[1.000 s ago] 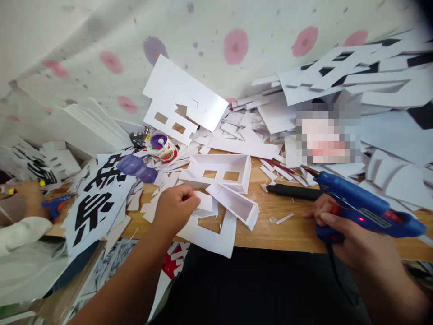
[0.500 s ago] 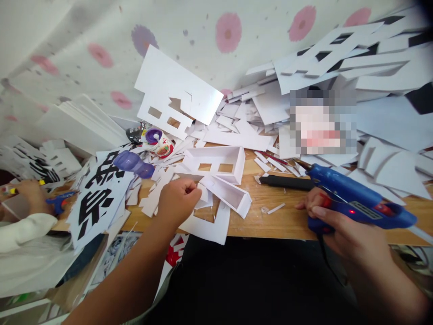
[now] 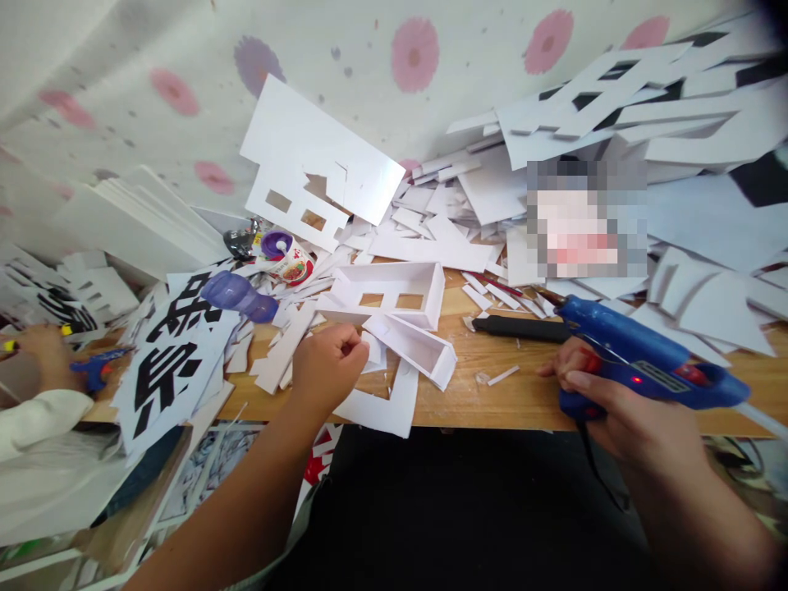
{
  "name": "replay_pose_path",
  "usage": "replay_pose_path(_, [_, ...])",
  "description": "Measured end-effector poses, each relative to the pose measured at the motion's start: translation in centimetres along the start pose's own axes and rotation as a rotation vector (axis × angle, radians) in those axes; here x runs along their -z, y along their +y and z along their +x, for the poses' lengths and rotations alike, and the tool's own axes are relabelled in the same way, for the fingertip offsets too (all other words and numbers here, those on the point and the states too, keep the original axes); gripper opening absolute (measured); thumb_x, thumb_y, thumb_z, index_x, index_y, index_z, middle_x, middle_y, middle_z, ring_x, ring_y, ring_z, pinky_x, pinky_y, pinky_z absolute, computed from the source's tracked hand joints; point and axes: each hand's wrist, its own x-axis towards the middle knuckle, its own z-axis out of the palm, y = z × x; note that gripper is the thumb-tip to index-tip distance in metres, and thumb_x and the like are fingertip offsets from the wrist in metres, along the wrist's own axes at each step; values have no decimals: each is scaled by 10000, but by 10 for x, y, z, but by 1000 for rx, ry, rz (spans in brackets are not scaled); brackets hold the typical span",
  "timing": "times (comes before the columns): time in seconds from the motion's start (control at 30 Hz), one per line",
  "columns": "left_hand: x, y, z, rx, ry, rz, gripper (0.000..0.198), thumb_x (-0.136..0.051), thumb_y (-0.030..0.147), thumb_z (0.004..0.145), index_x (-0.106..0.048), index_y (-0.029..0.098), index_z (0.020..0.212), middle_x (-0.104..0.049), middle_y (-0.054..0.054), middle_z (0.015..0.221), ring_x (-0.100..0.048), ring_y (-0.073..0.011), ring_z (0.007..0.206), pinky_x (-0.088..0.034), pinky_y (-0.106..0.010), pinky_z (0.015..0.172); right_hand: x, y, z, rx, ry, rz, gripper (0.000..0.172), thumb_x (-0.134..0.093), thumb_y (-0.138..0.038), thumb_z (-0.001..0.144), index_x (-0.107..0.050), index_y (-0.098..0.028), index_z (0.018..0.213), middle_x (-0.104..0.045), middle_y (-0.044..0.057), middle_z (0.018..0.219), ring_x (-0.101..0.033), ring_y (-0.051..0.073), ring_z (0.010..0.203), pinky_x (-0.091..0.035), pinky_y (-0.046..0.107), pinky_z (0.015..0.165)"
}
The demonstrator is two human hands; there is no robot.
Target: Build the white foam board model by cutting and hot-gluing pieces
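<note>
My right hand (image 3: 621, 402) is wrapped round the handle of a blue hot glue gun (image 3: 628, 345), whose red light is lit and whose nozzle points left. A white glue stick (image 3: 767, 423) sticks out of its back end. My left hand (image 3: 331, 365) is closed, thumb and fingers pressed together; what they hold, if anything, is hidden. Beside its fingers lie a white open foam-board tray (image 3: 422, 353) and a flat white piece with a cut-out (image 3: 403, 402). Just behind stands a larger white box shape (image 3: 394, 283) with two square openings.
A black-handled cutter (image 3: 523, 328) lies near the gun. White offcuts (image 3: 424, 222) pile up behind, with a windowed panel (image 3: 320, 164) leaning there. To the left are a purple bottle (image 3: 240, 295), a food cup (image 3: 286, 258), lettered sheets (image 3: 172, 353) and another person's hand (image 3: 49, 357).
The view has shifted slightly. My left hand has edged away from the small white piece at its fingertips; my right hand keeps the glue gun in nearly the same place.
</note>
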Motion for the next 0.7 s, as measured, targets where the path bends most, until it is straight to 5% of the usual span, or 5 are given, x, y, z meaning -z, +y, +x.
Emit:
replay_pose_path(0.47, [-3,4,7,97,-83,119,176,-505,270,680,-481,210,516,-494,27,525,-446,-158,566,-274,-293,557,4,3,0,-13,-34,-11,126,-767,-272,668,-649,-228,675,-574,-39,663,-596,142,661,-513,294,709])
replay_pose_path(0.7, [23,-1,2,71,-31,-109,201,-540,310,665,-490,206,501,-441,42,481,-418,-134,520,-301,-277,535,7,4,1,-22,-52,-24,128,-770,-268,671,-650,-226,659,-561,-24,656,-572,151,658,-501,300,675])
